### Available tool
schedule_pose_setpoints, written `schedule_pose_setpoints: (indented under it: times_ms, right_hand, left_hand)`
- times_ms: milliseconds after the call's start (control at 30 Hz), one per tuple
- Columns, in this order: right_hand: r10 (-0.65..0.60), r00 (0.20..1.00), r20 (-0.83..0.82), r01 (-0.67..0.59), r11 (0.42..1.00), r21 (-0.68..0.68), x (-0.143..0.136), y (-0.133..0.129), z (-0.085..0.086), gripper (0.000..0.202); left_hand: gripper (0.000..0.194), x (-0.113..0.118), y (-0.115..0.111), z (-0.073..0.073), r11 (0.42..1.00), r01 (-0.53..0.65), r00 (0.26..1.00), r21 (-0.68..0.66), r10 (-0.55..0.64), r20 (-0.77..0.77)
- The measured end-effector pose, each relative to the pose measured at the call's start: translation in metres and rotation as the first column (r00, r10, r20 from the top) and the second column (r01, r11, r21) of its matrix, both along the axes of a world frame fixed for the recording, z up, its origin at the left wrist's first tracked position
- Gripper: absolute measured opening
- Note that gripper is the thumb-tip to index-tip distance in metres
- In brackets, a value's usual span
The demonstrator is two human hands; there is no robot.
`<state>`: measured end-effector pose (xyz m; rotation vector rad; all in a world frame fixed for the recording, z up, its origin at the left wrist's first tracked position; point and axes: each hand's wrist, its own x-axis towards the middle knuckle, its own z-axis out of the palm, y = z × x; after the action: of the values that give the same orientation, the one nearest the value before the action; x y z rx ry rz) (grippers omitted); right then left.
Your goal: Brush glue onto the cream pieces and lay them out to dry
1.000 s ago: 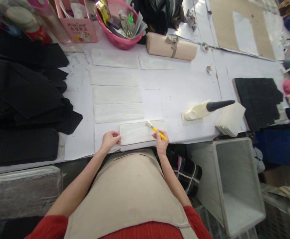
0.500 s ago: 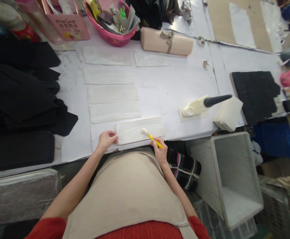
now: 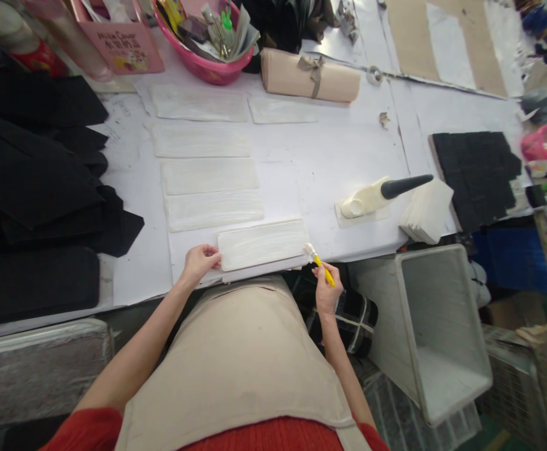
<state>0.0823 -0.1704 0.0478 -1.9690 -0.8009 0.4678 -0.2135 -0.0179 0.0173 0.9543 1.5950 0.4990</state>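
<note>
My right hand [image 3: 328,287] is closed around a small paintbrush [image 3: 321,265] with a yellow handle. Its pale bristles are at the right end of a white rectangular panel [image 3: 262,244], which lies by the table's front edge and looks streaked with something wet. At the panel's left end, the fingers of my left hand [image 3: 202,263] pinch its edge. Several similar white strips [image 3: 214,210] lie flat beyond it, in rows. To the right, a cream bottle with a long black nozzle [image 3: 371,195] lies on its side on a small pale piece.
Black cut pieces [image 3: 42,169] are heaped at the left. A pink basin [image 3: 207,59] of tools and a beige roll [image 3: 311,75] stand at the back. White pieces [image 3: 427,210] are stacked at the right, near a black slab [image 3: 475,178]. Below the edge is a grey bin [image 3: 407,326].
My right hand has carried the brush rightward, from the middle of the panel to its right end. My left hand stays at the left end.
</note>
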Motion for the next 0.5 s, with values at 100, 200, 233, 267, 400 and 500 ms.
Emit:
schedule_pose_setpoints:
  times_ms: [100,200,233,267,400,500]
  right_hand:
    - [0.037,0.997,0.071,-0.036,0.999,-0.014,0.005,-0.003,0.002,0.026]
    - [0.200,0.978,0.055,-0.197,0.979,-0.060,0.004,-0.006,0.003,0.024]
    - [0.177,0.982,0.069,-0.173,0.983,-0.063,0.006,-0.007,0.004,0.024]
    - [0.120,0.988,0.102,-0.114,0.992,-0.059,0.009,-0.008,0.004,0.025]
    - [0.044,0.977,0.209,-0.037,0.999,-0.037,0.018,-0.002,0.010,0.025]
    - [0.191,0.975,0.112,-0.190,0.982,-0.016,0.004,0.011,0.013,0.023]
  left_hand:
    - [0.023,0.000,0.001,-0.001,1.000,-0.008,1.000,-0.009,0.008,-0.004]
    - [0.025,0.000,0.001,0.000,0.999,-0.017,1.000,-0.030,0.017,-0.012]
    - [0.025,0.000,0.001,0.001,1.000,-0.012,1.000,-0.028,0.011,-0.012]
    - [0.025,0.000,0.001,0.003,1.000,-0.002,1.000,-0.023,0.002,-0.013]
    - [0.022,0.000,0.001,0.014,0.998,0.054,0.997,0.021,-0.053,-0.056]
    - [0.021,-0.002,0.000,0.019,0.996,0.074,0.991,0.049,-0.068,-0.114]
